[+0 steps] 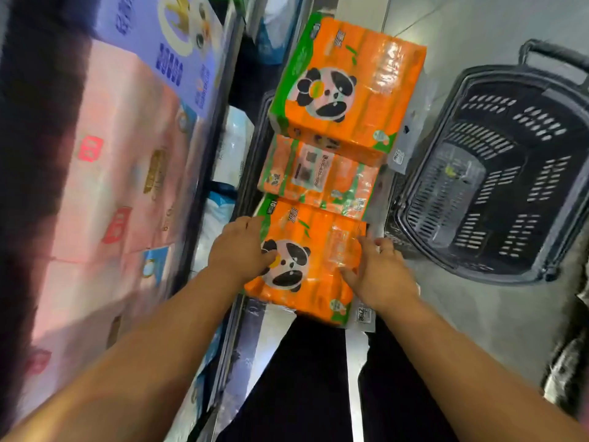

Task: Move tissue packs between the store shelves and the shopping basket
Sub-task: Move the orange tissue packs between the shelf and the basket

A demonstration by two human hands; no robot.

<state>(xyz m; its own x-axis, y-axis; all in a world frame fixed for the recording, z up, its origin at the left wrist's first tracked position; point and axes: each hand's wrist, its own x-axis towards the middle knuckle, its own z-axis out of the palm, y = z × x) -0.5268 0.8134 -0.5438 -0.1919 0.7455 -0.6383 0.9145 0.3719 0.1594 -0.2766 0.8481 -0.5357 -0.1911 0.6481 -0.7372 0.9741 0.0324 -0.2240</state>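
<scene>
Squarely, left hand (pixel 239 247), right hand (pixel 379 275) hold pack (pixel 318 237) edges.

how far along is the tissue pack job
Done: nothing evident; the basket shows no tissue packs. In hand: left hand and right hand hold the nearest orange pack on the shelf. Left: likely the middle pack and far pack behind it, untouched.

Bright even light, glare on the far orange pack (pixel 392 68), smeared wide-angle edges.

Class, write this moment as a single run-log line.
left hand: holds nearest orange panda tissue pack, left side | right hand: holds its right side | shopping basket: on floor, right
</scene>
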